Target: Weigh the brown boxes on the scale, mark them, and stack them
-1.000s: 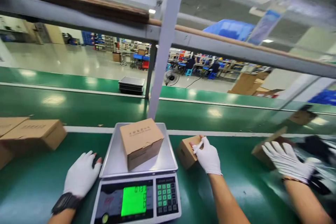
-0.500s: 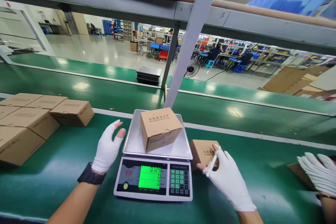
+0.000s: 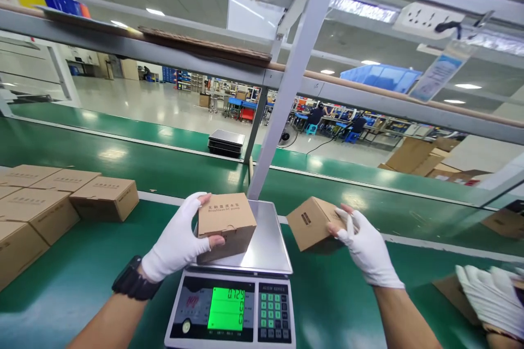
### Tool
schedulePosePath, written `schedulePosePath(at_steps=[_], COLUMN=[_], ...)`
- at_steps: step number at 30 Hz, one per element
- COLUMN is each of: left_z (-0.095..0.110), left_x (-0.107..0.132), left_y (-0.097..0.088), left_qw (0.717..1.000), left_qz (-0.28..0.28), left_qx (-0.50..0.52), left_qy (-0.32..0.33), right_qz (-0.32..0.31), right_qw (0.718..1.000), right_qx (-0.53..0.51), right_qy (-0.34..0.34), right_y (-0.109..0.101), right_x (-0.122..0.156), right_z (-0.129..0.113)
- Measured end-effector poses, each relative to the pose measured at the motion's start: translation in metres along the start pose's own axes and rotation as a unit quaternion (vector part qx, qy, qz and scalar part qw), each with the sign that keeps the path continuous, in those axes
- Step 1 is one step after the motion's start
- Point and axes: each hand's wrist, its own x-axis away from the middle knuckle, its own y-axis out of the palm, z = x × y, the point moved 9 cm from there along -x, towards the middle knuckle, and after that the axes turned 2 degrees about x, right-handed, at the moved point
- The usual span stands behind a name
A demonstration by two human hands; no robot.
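Note:
My left hand (image 3: 178,242), in a white glove with bare thumb and fingertip, grips the left side of a cardboard box (image 3: 227,212) printed "Brushless DC pump". That box is at the left part of the steel pan of a digital scale (image 3: 268,240); whether it still rests on the pan I cannot tell. The green display (image 3: 226,308) reads 0.729. To the right of the scale, my right hand (image 3: 362,245), gloved alike, holds a second cardboard box (image 3: 313,223), tilted and raised off the green work surface.
Several matching boxes (image 3: 41,204) stand grouped at the left. A co-worker's gloved hand (image 3: 489,294) is on another box (image 3: 448,289) at the right edge. A slanted metal post (image 3: 282,92) rises behind the scale. A dark, flat-topped device (image 3: 226,143) sits on the far green surface.
My left hand has closed on the box on the scale, which has shifted left on the pan. My right hand has lifted and tilted its box. The view has tipped upward.

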Motion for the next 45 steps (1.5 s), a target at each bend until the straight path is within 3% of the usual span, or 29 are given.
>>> schedulePosePath(at_steps=[3, 6, 9, 10, 12, 14, 15, 18, 25, 45], left_z=[-0.004, -0.011, -0.018, -0.018, -0.016, -0.012, -0.011, -0.009, -0.010, -0.010], left_x=[0.008, 0.016, 0.025, 0.026, 0.027, 0.026, 0.025, 0.022, 0.023, 0.020], left_y=[-0.001, 0.003, 0.010, 0.012, 0.015, 0.016, 0.016, 0.016, 0.015, 0.014], left_qw=[0.998, 0.989, 0.966, 0.959, 0.950, 0.944, 0.943, 0.942, 0.944, 0.952], left_qz=[-0.021, -0.025, -0.025, -0.027, -0.028, -0.022, -0.017, -0.011, -0.003, 0.001], left_qx=[0.046, 0.124, 0.210, 0.231, 0.258, 0.284, 0.291, 0.302, 0.302, 0.279], left_qy=[-0.027, -0.078, -0.147, -0.161, -0.173, -0.167, -0.161, -0.144, -0.134, -0.124], right_qz=[-0.060, -0.099, -0.038, -0.046, -0.160, -0.296, -0.328, -0.301, -0.252, -0.226], right_qw=[0.983, 0.949, 0.946, 0.946, 0.935, 0.906, 0.898, 0.913, 0.933, 0.940], right_qx=[0.099, 0.169, 0.052, -0.025, -0.155, -0.182, -0.164, -0.089, 0.040, 0.042], right_qy=[-0.146, -0.247, -0.318, -0.321, -0.277, -0.240, -0.244, -0.261, -0.255, -0.252], right_y=[0.039, 0.083, 0.091, 0.093, 0.114, 0.142, 0.151, 0.160, 0.177, 0.180], right_x=[0.012, 0.022, 0.034, 0.040, 0.051, 0.071, 0.079, 0.081, 0.069, 0.066], right_z=[-0.075, -0.119, -0.151, -0.158, -0.170, -0.186, -0.195, -0.216, -0.228, -0.222])
